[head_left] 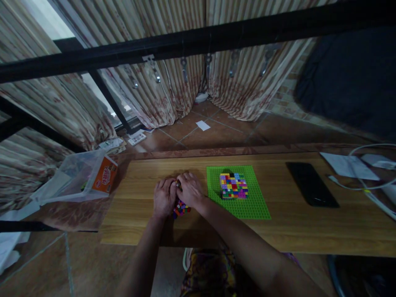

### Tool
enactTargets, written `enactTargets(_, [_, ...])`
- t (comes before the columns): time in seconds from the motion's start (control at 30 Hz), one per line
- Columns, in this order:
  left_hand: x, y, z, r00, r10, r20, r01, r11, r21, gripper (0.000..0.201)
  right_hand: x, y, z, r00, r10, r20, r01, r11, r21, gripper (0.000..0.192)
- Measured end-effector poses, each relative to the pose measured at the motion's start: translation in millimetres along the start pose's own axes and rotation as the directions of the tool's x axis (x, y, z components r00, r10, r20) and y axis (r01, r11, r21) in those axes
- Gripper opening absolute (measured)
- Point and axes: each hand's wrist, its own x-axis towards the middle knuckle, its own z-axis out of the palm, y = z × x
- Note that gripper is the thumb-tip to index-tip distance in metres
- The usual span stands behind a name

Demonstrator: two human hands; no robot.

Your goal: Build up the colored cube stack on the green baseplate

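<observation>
— Coloured bricks, a small loose heap of them (181,208), lay on the wooden table (293,231) right under the person's two hands, partly hidden by the fingers. What were the hands doing with them?

— Both were curled, fingers bent inward and meeting over something small. The left hand (163,197) and the right hand (191,190) touched at the fingertips, above the heap. They seemed to pinch a brick or two between them, but the piece itself was too small and too dark to make out, so I couldn't tell for certain what either hand had hold of.

— And how far had the building got?

— Just to the right of the right hand lay a green baseplate (239,206). On its far half stood a multicoloured block of bricks (234,185), several rows wide and already stacked. The near half of the plate was bare studs, and the heap by the hands wasn't used up, so I'd judge the work partly done, with bricks left to place.

— Anything else about?

— Further right, a black phone (312,184); well to the left of the left hand, a clear plastic bag with an orange box (105,177).
</observation>
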Motion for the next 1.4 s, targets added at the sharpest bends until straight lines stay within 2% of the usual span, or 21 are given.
enactTargets(0.17, [1,-1,0.8,1.000,0.002,-0.010,-0.002,1.000,-0.003,0.031,-2,-1,0,0.999,0.008,-0.033,-0.009,1.000,-0.028,0.018])
enactTargets(0.33, [0,-4,0.3,0.999,-0.032,-0.024,0.030,0.995,-0.095,0.030,-4,-1,1,0.998,0.028,-0.050,-0.029,0.999,-0.015,0.023])
enactTargets(0.47, [-3,-8,-1.6,0.987,-0.150,-0.064,0.127,0.953,-0.275,0.034,-4,0,2,0.997,0.036,-0.062,-0.035,0.999,0.009,0.024])
enactTargets(0.6, [-10,-11,-4.9,0.950,-0.300,-0.092,0.231,0.866,-0.443,0.037,-5,0,0,0.996,0.049,-0.075,-0.046,0.998,0.039,0.026])
enactTargets(0.73, [-22,-16,-10.2,0.899,-0.413,-0.145,0.291,0.812,-0.505,0.039,-5,3,1,0.994,0.065,-0.091,-0.059,0.996,0.073,0.033])
enactTargets(0.83, [-39,-19,-15.3,0.882,-0.446,-0.153,0.318,0.802,-0.505,0.038,-5,7,4,0.991,0.085,-0.102,-0.075,0.992,0.104,0.035])
enactTargets(0.93, [-59,-16,-22.4,0.895,-0.424,-0.141,0.311,0.817,-0.486,0.035,-6,11,5,0.993,0.063,-0.099,-0.048,0.989,0.140,0.032])
enactTargets(1.0, [-73,-8,-28.5,0.930,-0.347,-0.120,0.266,0.863,-0.429,0.039,-8,14,4,0.995,0.029,-0.091,-0.014,0.987,0.161,0.025])
enactTargets(1.07, [-84,1,-34.4,0.972,-0.227,-0.057,0.197,0.924,-0.326,0.053,-10,16,2,0.996,-0.024,-0.085,0.040,0.979,0.200,0.018])
enactTargets(1.17, [-93,13,-39.6,0.993,-0.100,0.061,0.110,0.976,-0.189,0.080,-13,17,-3,0.989,-0.139,-0.054,0.149,0.956,0.254,0.019])
enactTargets(1.27, [-92,15,-39.0,0.991,-0.076,0.108,0.088,0.990,-0.114,0.093,-12,14,-8,0.976,-0.214,0.023,0.203,0.952,0.229,0.024])
enactTargets(1.4, [-86,10,-34.0,0.989,-0.120,0.082,0.126,0.989,-0.082,0.089,-7,11,-13,0.970,-0.218,0.105,0.196,0.963,0.187,0.024])
